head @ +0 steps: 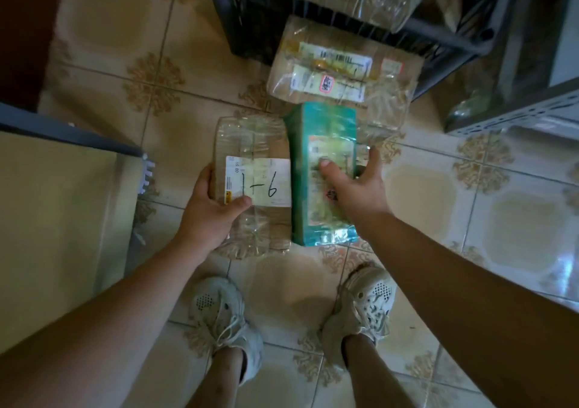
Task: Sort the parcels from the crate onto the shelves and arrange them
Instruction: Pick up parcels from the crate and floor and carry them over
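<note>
Left hand [206,213] grips a glossy, tape-wrapped brown cardboard parcel [257,144]; right hand [360,188] clasps a teal film-wrapped box [322,125]; a third crinkly-bagged parcel [338,65] lies beyond.

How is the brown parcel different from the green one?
The brown parcel is plain cardboard; the green parcel is teal. The brown parcel's white label has 1-6 handwritten; the green parcel's label looks printed. The left hand holds the brown parcel, the right hand the green parcel. Both wear shiny clear tape.
</note>
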The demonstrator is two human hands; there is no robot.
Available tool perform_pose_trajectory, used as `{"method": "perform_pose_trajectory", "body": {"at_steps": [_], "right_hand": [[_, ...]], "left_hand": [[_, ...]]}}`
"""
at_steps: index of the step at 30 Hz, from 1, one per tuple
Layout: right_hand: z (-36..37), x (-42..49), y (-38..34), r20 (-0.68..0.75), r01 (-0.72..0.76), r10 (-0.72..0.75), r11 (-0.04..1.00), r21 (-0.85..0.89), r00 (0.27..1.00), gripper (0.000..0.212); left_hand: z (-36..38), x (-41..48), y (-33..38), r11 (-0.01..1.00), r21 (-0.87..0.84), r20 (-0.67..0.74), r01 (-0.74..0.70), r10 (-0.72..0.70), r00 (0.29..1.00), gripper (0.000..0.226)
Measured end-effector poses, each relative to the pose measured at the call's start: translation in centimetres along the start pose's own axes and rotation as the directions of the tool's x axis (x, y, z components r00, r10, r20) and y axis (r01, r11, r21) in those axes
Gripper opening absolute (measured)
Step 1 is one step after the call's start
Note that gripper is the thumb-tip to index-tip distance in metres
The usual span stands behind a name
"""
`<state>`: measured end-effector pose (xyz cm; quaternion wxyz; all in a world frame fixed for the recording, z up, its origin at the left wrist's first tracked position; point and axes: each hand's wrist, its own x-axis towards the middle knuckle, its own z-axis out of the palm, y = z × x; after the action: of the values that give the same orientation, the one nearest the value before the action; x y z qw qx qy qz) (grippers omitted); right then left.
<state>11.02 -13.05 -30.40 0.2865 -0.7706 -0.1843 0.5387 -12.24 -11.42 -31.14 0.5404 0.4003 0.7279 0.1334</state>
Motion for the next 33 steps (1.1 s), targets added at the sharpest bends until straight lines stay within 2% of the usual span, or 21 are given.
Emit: {"method": "perform_pose_trajectory", "body": {"at_steps": [1,4,5,6,8,12,13,16,17,20,22,24,26,29,31,33], "right_hand": [[-0.3,-0.7,-1.4,0.005,-0.001,0.001,1.000,-0.010,1.000,0.085],[-1.6,-3.0,-5.3,0.038,0.018,-0.018,1.000,-0.011,0.999,0.029],[-2.2,-3.8,-6.6,0.060,0.023,-0.023,1.000,0.010,0.998,0.019],[-2.8,-4.7,-7.8,0.085,0.024,-0.028,0.999,0.047,0.996,0.018],[-3.9,-6.7,-10.1,0.160,0.038,-0.058,0.991,0.127,0.985,0.034],[-6.0,-12.2,-14.9,0.284,0.111,-0.155,0.980,0.166,0.946,0.061],[-6.6,-13.8,-16.2,0.288,0.113,-0.157,0.980,0.164,0.945,0.069],[-8.3,-18.9,-20.5,0.253,0.141,-0.172,0.981,0.135,0.952,0.112],[-9.1,-20.4,-22.0,0.242,0.165,-0.193,0.978,0.131,0.951,0.116],[-11.5,-25.4,-26.5,0.243,0.269,-0.294,0.954,0.131,0.924,0.085],[-13.4,-28.3,-29.1,0.247,0.320,-0.351,0.934,0.158,0.903,0.074],[-15.4,-31.6,-31.7,0.247,0.363,-0.398,0.915,0.177,0.884,0.074],[-17.4,-34.9,-33.8,0.228,0.424,-0.457,0.888,0.178,0.860,0.071],[-20.4,-40.3,-36.0,0.159,0.531,-0.549,0.835,0.144,0.820,0.085],[-22.3,-43.8,-37.0,0.106,0.594,-0.608,0.793,0.137,0.787,0.086],[-23.9,-46.9,-37.3,0.046,0.651,-0.663,0.744,0.150,0.747,0.078]], "left_hand": [[-0.4,-0.6,1.1,1.000,0.002,0.005,-0.008,0.008,1.000,0.073],[-2.1,-2.8,4.4,1.000,-0.019,-0.010,-0.008,0.008,1.000,0.070],[-2.8,-3.6,5.5,1.000,-0.024,-0.017,-0.013,0.013,1.000,0.069],[-3.6,-4.4,6.6,0.999,-0.033,-0.020,-0.014,0.014,1.000,0.067],[-5.2,-6.3,8.9,0.997,-0.070,-0.024,-0.016,0.014,1.000,0.063],[-8.0,-11.3,14.6,0.990,-0.133,-0.046,-0.044,0.038,0.998,0.060],[-8.8,-12.8,16.2,0.988,-0.143,-0.047,-0.058,0.052,0.998,0.059],[-11.4,-17.6,21.1,0.983,-0.142,-0.063,-0.115,0.107,0.992,0.055],[-12.3,-19.3,22.9,0.980,-0.132,-0.073,-0.146,0.137,0.988,0.055],[-14.5,-24.2,27.4,0.971,-0.120,-0.103,-0.207,0.196,0.975,0.062],[-15.6,-27.7,30.1,0.960,-0.130,-0.126,-0.246,0.230,0.965,0.075],[-16.5,-31.2,33.0,0.944,-0.132,-0.150,-0.302,0.282,0.948,0.086],[-17.2,-34.6,35.5,0.923,-0.124,-0.168,-0.365,0.343,0.924,0.088],[-17.8,-39.8,38.7,0.879,-0.094,-0.200,-0.468,0.443,0.874,0.096],[-18.1,-42.6,40.2,0.841,-0.133,-0.202,-0.525,0.495,0.845,0.092],[-18.5,-45.0,41.5,0.795,-0.158,-0.183,-0.586,0.560,0.808,0.088]]}}
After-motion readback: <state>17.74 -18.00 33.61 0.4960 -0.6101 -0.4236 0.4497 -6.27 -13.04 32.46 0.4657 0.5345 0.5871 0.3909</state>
